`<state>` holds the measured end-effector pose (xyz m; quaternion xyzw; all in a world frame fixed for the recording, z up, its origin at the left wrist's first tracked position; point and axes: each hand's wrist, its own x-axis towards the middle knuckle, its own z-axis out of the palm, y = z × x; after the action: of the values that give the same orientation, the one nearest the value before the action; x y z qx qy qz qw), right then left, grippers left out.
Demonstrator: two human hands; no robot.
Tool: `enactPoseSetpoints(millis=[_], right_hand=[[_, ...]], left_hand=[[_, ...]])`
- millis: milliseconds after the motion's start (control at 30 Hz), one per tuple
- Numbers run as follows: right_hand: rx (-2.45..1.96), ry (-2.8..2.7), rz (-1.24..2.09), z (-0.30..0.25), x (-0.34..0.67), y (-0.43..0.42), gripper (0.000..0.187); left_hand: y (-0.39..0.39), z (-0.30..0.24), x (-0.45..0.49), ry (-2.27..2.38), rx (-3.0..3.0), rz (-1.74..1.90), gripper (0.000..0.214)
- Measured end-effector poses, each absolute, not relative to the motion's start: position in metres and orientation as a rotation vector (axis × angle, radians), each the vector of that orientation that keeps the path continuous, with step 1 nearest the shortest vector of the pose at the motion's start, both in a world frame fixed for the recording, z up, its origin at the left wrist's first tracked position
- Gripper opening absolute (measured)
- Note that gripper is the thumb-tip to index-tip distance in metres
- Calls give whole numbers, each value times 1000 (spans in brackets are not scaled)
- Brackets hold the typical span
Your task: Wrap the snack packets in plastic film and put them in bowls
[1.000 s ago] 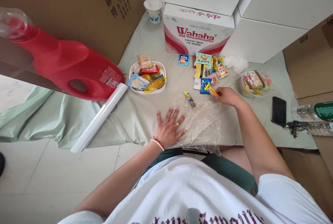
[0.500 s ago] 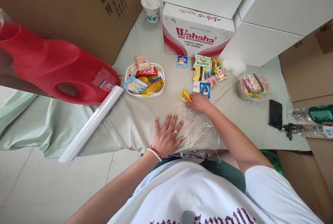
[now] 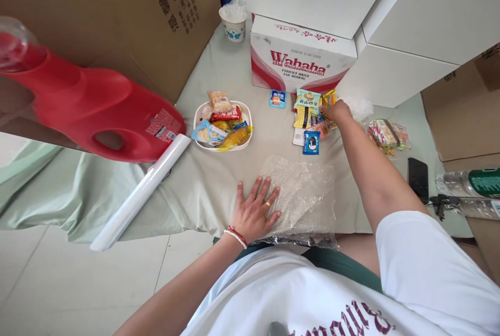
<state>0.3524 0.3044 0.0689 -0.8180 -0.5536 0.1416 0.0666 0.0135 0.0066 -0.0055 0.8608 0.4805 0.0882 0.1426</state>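
Observation:
My left hand (image 3: 253, 211) lies flat with fingers spread, its fingers over the left edge of a clear sheet of plastic film (image 3: 300, 195). My right hand (image 3: 339, 112) reaches to the right side of a pile of snacks, its fingers closed against a yellow snack packet (image 3: 329, 98); the fingertips are partly hidden. Beside it lie a light green packet (image 3: 308, 99), a yellow packet with a black band (image 3: 302, 117), a pink packet (image 3: 323, 128) and a dark blue packet (image 3: 311, 142). A small blue packet (image 3: 277, 99) lies apart to the left.
A white basket (image 3: 250, 112) of snacks stands at left, near a film roll (image 3: 140, 193) and a large red bottle (image 3: 105, 101). Behind are a Wahaha carton (image 3: 300, 62) and a paper cup (image 3: 233, 26). At right are a plastic-wrapped snack bundle (image 3: 388, 134), a phone (image 3: 418, 179) and bottles (image 3: 480, 182).
My right hand has moved from above the plastic film, away from me and right, to the snack pile, carrying a yellow packet. My left hand stays flat. The view has shifted slightly.

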Motion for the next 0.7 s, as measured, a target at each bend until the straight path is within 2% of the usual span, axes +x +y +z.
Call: enactPoseSetpoints(millis=[133, 233, 333, 400, 500, 600, 700], right_hand=[[-2614, -1472, 453, 53, 344, 306, 51], [-2460, -1307, 493, 61, 359, 288, 36], [-2232, -1299, 430, 85, 376, 245, 30], [-2086, -1464, 363, 101, 379, 204, 32], [-1829, -1863, 457, 111, 361, 136, 36], [-1578, -2307, 636, 97, 323, 80, 36], [-1514, -2668, 600, 71, 286, 47, 41]], left_hand=[[6, -6, 13, 1388, 2500, 272, 68], [6, -6, 13, 1384, 2492, 298, 67], [7, -7, 13, 1381, 2474, 314, 67], [7, -7, 14, 1377, 2463, 318, 70], [7, -8, 14, 1378, 2452, 314, 77], [6, -10, 14, 1394, 2445, 299, 83], [6, -13, 15, 1416, 2447, 296, 91]])
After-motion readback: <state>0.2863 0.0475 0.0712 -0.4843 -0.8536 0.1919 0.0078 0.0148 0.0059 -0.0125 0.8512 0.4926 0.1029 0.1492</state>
